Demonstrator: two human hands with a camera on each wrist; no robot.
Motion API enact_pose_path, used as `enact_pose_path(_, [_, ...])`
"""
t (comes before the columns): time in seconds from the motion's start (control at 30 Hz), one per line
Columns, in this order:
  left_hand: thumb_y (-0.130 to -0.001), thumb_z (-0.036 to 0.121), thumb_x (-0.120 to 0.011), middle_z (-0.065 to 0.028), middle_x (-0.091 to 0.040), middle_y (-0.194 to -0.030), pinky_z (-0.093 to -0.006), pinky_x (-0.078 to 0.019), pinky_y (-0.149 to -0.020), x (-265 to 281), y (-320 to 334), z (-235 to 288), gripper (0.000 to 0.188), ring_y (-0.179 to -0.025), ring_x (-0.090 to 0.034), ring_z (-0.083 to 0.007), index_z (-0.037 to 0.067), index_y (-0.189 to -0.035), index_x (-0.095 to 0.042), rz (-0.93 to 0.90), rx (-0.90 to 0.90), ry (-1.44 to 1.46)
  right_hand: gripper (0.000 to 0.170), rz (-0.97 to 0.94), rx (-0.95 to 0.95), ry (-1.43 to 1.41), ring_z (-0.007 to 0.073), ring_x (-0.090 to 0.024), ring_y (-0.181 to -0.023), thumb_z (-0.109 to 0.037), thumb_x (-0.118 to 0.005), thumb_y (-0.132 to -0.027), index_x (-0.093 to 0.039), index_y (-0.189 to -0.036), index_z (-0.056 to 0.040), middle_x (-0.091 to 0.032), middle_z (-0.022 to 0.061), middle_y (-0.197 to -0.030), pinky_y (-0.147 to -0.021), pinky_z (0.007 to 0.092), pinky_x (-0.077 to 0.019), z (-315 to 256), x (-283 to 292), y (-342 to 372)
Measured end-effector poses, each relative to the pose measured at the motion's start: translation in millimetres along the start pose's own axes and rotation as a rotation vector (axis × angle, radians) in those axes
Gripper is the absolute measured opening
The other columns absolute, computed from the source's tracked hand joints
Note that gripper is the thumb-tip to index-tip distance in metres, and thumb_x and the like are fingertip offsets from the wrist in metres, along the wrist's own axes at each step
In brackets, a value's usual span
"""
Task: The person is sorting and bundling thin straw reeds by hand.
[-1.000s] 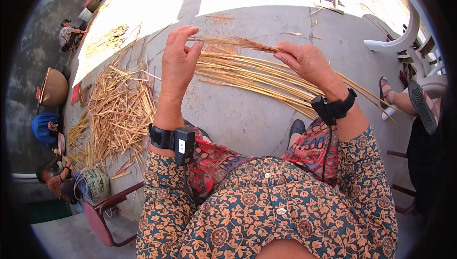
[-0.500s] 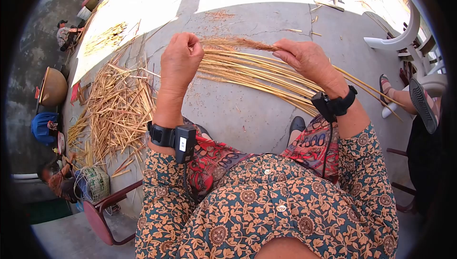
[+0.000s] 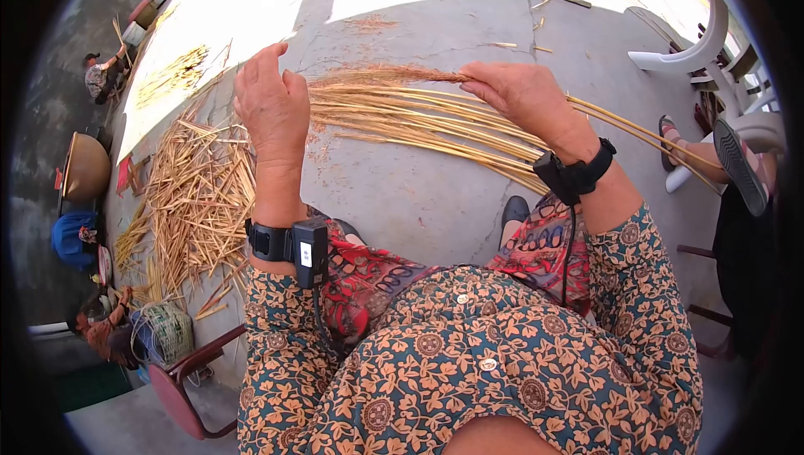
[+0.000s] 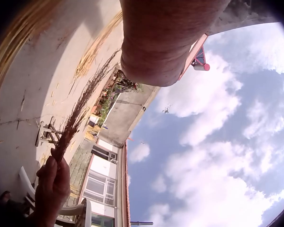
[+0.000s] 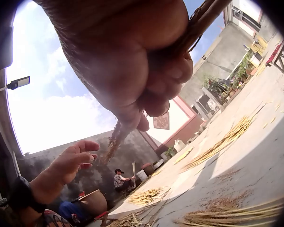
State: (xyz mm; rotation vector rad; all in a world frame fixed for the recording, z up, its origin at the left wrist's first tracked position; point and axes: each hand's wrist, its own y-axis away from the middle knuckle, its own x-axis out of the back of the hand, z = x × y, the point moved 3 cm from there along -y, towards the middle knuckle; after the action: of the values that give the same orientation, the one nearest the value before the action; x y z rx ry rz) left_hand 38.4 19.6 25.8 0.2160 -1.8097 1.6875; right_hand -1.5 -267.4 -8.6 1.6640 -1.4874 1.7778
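Plainly, the reddish tuft (image 4: 76,116) juts from right-hand fingers (image 3: 487,73)

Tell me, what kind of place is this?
Probably an outdoor courtyard: there's open sky above, a windowed building alongside, and long stalks spread over the hard ground.

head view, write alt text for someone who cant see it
A person's right hand holds a wispy brown bunch, with the left hand raised near its loose end. Beyond the knees, long straw-coloured stalks lie on grey ground, with a heap of short pieces at the picture's left.
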Motion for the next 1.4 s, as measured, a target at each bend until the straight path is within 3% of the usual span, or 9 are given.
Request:
enact_pose_path(0.13, [-0.087,0.012,-0.062,-0.0067,-0.065,-0.097,-0.0365,-0.0437,-0.090,-6.8,6.2,17.7,0.016,-0.102,-0.057,-0.0212,0.007,-0.102,-0.067,-0.348,0.265,0.550,0.019,0.019,0.011,0.053,0.0274,-0.064,-0.071,-0.033,-0.054,-0.092,-0.060,-0.100,-0.0164,-0.064,0.0074,-0.075,-0.058,0.0377,-0.0502,-1.8,-0.5,0.6])
enact_pose_path(0.17, [-0.084,0.012,-0.067,-0.0055,-0.065,-0.095,-0.0374,-0.0419,-0.093,-6.4,6.6,27.0,0.018,-0.108,-0.054,-0.0210,0.010,-0.101,-0.068,-0.282,0.113,0.538,0.019,0.009,0.016,0.053,0.0269,-0.064,-0.071,-0.033,-0.055,-0.092,-0.060,-0.100,-0.0168,-0.064,0.0069,-0.075,-0.058,0.0373,-0.0502,-3.2,-1.5,0.2])
enact_pose_path(0.27, [-0.082,0.013,-0.068,-0.0045,-0.065,-0.096,-0.0384,-0.0423,-0.092,-11.6,6.7,44.8,0.018,-0.106,-0.056,-0.0210,0.011,-0.100,-0.069,-0.284,-0.134,0.555,0.017,-0.006,0.026,0.044,0.0258,-0.064,-0.071,-0.032,-0.055,-0.091,-0.059,-0.099,-0.0175,-0.064,0.0055,-0.075,-0.057,0.0364,-0.0502,-8.3,-3.9,-3.2])
enact_pose_path(0.6, [-0.075,0.009,-0.067,-0.0016,-0.057,-0.081,-0.0381,-0.0403,-0.080,-19.9,11.4,57.8,0.007,-0.092,-0.055,-0.0229,0.012,-0.080,-0.063,-0.291,-0.270,0.478,0.015,-0.031,0.018,0.046,0.0266,-0.064,-0.071,-0.031,-0.054,-0.091,-0.058,-0.096,-0.0169,-0.064,0.0054,-0.074,-0.056,0.0375,-0.0503,-15.2,-4.9,-7.0])
enact_pose_path(0.9, [-0.075,0.008,-0.062,-0.0086,-0.056,-0.076,-0.0405,-0.0442,-0.074,-26.8,14.1,58.8,0.003,-0.079,-0.054,-0.0293,0.008,-0.078,-0.060,-0.322,-0.088,0.463,0.020,-0.025,0.021,0.043,0.0278,-0.064,-0.070,-0.033,-0.053,-0.092,-0.055,-0.090,-0.0130,-0.063,0.0064,-0.071,-0.055,0.0385,-0.0497,-21.2,-9.1,-10.1])
enact_pose_path(1.1, [-0.079,0.005,-0.058,-0.0084,-0.060,-0.082,-0.0378,-0.0463,-0.077,-30.1,13.5,51.4,0.005,-0.084,-0.057,-0.0272,0.005,-0.083,-0.061,-0.379,-0.022,0.432,0.019,-0.060,0.011,0.057,0.0270,-0.064,-0.069,-0.033,-0.052,-0.093,-0.054,-0.091,-0.0136,-0.063,0.0063,-0.071,-0.054,0.0382,-0.0500,-23.9,-9.0,-10.8])
enact_pose_path(1.2, [-0.079,0.003,-0.057,-0.0102,-0.061,-0.083,-0.0392,-0.0466,-0.076,-26.8,10.2,48.6,0.011,-0.085,-0.057,-0.0290,0.006,-0.088,-0.062,-0.219,-0.045,0.497,0.019,-0.038,0.003,0.068,0.0268,-0.064,-0.068,-0.033,-0.052,-0.093,-0.055,-0.094,-0.0146,-0.063,0.0058,-0.072,-0.054,0.0382,-0.0503,-19.1,-10.6,-8.6])
enact_pose_path(1.3, [-0.082,0.002,-0.055,-0.0083,-0.063,-0.085,-0.0326,-0.0481,-0.073,-17.0,4.0,41.0,0.019,-0.084,-0.061,-0.0208,0.005,-0.099,-0.062,-0.163,0.101,0.676,0.018,-0.007,-0.033,0.110,0.0270,-0.064,-0.068,-0.033,-0.052,-0.093,-0.056,-0.097,-0.0157,-0.063,0.0055,-0.073,-0.054,0.0383,-0.0505,-16.8,-9.4,-7.1])
enact_pose_path(1.4, [-0.090,0.006,-0.051,-0.0027,-0.063,-0.087,-0.0235,-0.0469,-0.075,-15.4,14.0,52.5,0.021,-0.084,-0.058,-0.0087,0.002,-0.109,-0.059,-0.429,0.520,0.992,0.017,0.011,-0.076,0.147,0.0273,-0.064,-0.067,-0.032,-0.053,-0.093,-0.056,-0.099,-0.0167,-0.063,0.0056,-0.075,-0.053,0.0381,-0.0507,-14.4,-8.3,-6.5])
